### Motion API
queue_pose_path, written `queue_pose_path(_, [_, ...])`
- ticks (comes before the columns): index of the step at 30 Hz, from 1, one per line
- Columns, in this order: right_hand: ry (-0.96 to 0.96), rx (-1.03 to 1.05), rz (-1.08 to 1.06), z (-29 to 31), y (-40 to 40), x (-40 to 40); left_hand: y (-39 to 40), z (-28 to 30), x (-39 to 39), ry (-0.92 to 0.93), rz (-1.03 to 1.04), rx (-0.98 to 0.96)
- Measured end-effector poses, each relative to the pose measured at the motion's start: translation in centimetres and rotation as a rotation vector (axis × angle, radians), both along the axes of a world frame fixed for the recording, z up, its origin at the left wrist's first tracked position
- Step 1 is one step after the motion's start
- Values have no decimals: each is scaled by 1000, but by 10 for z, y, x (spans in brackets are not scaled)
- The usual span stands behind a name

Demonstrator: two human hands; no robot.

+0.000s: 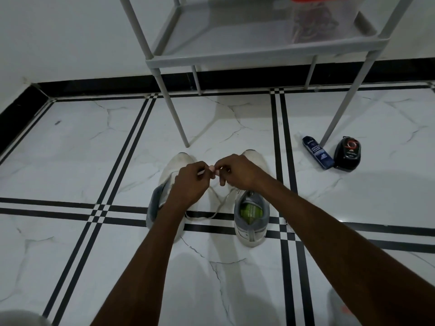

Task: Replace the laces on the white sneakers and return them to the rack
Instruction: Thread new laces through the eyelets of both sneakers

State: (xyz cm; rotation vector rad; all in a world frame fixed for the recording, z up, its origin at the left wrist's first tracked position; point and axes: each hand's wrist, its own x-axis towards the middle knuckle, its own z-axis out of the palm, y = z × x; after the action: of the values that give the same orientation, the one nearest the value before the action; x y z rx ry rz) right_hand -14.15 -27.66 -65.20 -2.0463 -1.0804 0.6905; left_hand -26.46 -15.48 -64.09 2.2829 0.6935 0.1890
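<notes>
Grey tubular rack [259, 55]: its mesh shelf carries a clear tub [315, 22] of tangled dark cords. Two white sneakers [251, 222] stand on glossy marble floor [70, 149] below. Left hand [190, 182] and right hand [237, 171] grip: both pinch a flat white lace [219, 208].

The one camera sits on my head. It looks forward and down at the floor [70, 161], close over my arms, the rack [259, 52] at the frame's top.
</notes>
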Motion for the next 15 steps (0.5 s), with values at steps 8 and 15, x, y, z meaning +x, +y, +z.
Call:
queue_pose_path(8, [77, -73, -126, -10, -11, -13, 0, -9, -1, -258, 249, -418])
queue_pose_path(15, [102, 41, -449, -6, -54, -4, -20, -14, 16, -315, 199, -552])
